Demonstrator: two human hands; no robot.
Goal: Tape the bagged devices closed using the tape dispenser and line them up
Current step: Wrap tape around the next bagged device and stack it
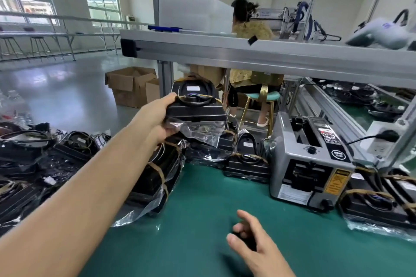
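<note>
Left hand [157,117] is up at eleven o'clock, fingers clamped round a bagged device [195,105], lifted clear of the green mat [202,220], the loose plastic hanging open beneath it. Right hand [252,238] hovers low at five o'clock, fingers loosely curled, holding nothing. The tape dispenser [310,162] sits at two o'clock on the mat. More bagged devices [45,164] heap up at nine o'clock. Overhead runs an aluminium shelf rail [247,51]; beyond it, a cardboard box [132,85] on a glossy floor and a seated person [249,29].
</note>
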